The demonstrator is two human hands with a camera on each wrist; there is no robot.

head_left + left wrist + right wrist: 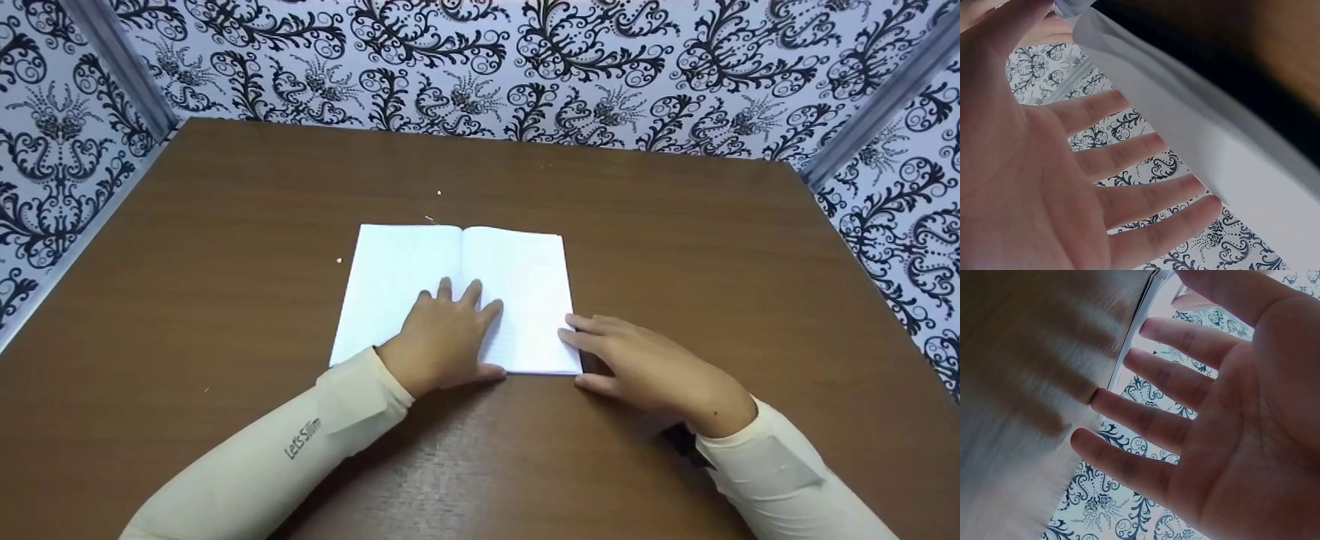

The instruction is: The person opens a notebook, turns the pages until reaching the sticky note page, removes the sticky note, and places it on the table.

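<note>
Book (525,262) lies open on counter (712,247), L hand (446,337) w/ fingers spread across it, R hand (645,364) w/ fingers apart at its R edge; prob. best pressed evenly, w/o creasing pgs (405,262).

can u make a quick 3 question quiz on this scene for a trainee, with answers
1. Which hand lies over the middle of the notebook?
2. True or false: the notebook is shut.
3. Where are the fingertips of the right hand?
A) at the notebook's left edge
B) at its right edge
C) at its far edge

Key
1. The left hand, its fingers spread.
2. False: it lies open on the table.
3. B.
</note>
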